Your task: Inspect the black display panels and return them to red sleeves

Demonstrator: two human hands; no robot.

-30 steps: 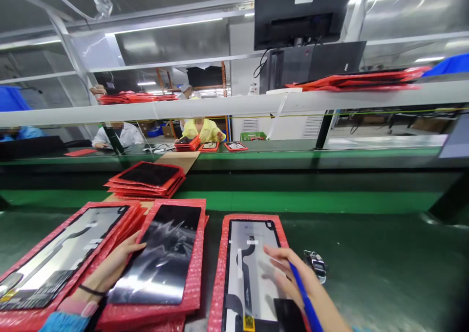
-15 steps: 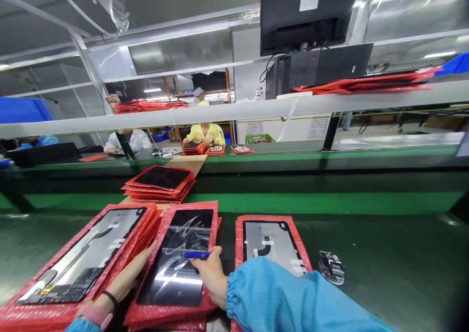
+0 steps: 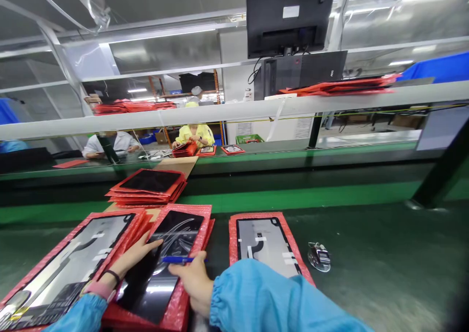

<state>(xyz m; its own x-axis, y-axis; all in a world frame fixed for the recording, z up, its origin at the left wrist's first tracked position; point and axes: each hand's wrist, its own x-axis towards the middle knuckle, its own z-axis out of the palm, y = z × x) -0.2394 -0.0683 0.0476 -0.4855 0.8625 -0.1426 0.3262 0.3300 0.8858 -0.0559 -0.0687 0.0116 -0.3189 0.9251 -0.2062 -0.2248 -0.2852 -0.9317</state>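
A glossy black tablet screen (image 3: 156,295) lies face up on a red bubble-wrap bag (image 3: 200,217), atop a small stack. My left hand (image 3: 137,254) grips the screen's left edge, thumb on the glass. My right hand (image 3: 196,276) is closed around a blue pen (image 3: 175,259) and rests at the right edge of the same screen and bag; part of its fingers is hidden. On the left, another screen (image 3: 75,266) shows its silver back on stacked red bags. To the right, a third screen (image 3: 269,241) lies back up, partly covered by my right sleeve.
A pile of red bags with a black screen (image 3: 152,180) stands farther back on cardboard. A small shiny metal object (image 3: 320,257) lies on the green bench (image 3: 366,268). A white shelf beam (image 3: 220,111) crosses ahead, below a monitor (image 3: 289,19). A person in yellow (image 3: 194,134) works opposite.
My right hand, with the pen, moved left from the right-hand screen to the middle one. My left hand stayed at the middle screen's left edge, its thumb now farther over the glass.
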